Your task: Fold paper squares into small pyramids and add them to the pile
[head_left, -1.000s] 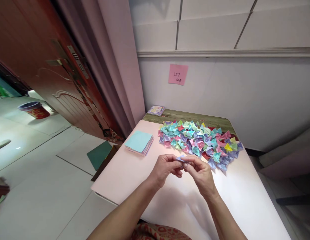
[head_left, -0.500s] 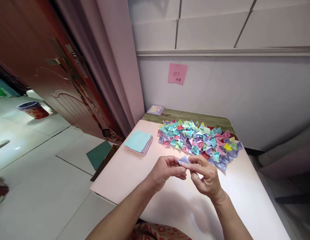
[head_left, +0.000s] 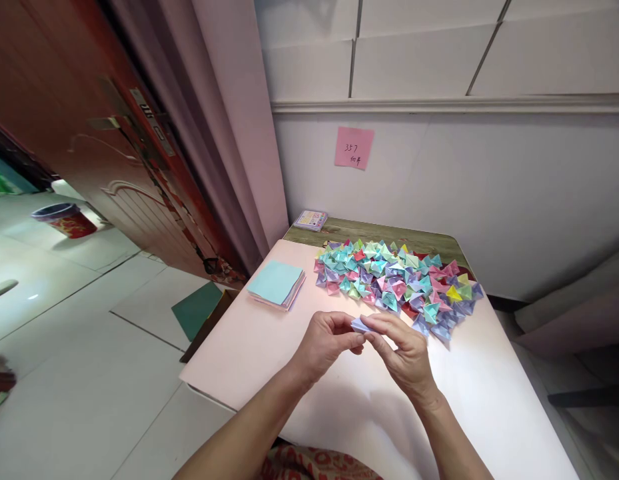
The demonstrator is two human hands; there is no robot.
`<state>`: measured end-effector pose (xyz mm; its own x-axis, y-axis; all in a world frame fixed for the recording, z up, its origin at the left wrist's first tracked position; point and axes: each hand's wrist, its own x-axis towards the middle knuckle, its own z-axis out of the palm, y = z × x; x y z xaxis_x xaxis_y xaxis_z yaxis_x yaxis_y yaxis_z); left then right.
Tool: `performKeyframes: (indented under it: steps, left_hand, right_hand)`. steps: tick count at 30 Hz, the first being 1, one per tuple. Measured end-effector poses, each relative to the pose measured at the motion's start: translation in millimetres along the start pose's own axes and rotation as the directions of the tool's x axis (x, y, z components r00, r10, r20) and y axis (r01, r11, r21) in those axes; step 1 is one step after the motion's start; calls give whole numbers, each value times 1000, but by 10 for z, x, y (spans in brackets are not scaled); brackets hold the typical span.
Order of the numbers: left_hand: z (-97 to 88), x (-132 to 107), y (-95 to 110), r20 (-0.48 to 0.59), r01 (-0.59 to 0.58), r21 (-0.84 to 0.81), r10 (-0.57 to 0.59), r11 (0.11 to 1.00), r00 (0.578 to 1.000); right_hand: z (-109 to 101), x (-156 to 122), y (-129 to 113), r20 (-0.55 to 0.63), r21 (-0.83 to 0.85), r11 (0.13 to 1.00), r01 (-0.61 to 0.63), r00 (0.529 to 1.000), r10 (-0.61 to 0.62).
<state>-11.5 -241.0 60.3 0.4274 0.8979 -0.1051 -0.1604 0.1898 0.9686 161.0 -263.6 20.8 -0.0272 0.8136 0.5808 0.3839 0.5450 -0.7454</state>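
My left hand [head_left: 325,343] and my right hand [head_left: 405,355] meet above the pink table top [head_left: 269,347], fingers pinched together on a small lilac folded paper piece [head_left: 360,325]. Only an edge of that piece shows between my fingertips. Just beyond my hands lies a wide heap of folded paper pieces [head_left: 396,280] in teal, pink, purple, green and yellow. A stack of square paper sheets [head_left: 276,284] with a teal sheet on top rests to the left of my hands.
A small colourful paper pack [head_left: 311,219] sits at the table's far left corner on bare wood. A pink sticky note [head_left: 354,147] hangs on the wall. A curtain and a red-brown door stand left; a green sheet [head_left: 196,308] lies on the tiled floor.
The lilac piece stood up as a triangle between my fingers half a second ago; now it lies flatter, pressed between both hands. My right hand has shifted slightly left and down.
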Motion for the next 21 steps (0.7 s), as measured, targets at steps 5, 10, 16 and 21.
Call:
performKeyframes:
  steps: [5,10,16,21]
  left_hand:
    - [47,6,-16,-53,-9,47,11,999,999]
    - [77,0,-8,-121,-71,170,92,983,988]
    - [61,-24,90,-35,-226,464,273,856,961]
    - [84,-70,149,-48,-261,601,360,755,932]
  right_hand:
    - [7,3,-62,8,-39,999,-25,1000,26]
    - [44,18,-132,-36,-83,995,-64,997,61]
    - [54,17,-175,-38,-125,988,-89,996,85]
    - [40,9,-233,-36,-145,986,-86,996,81]
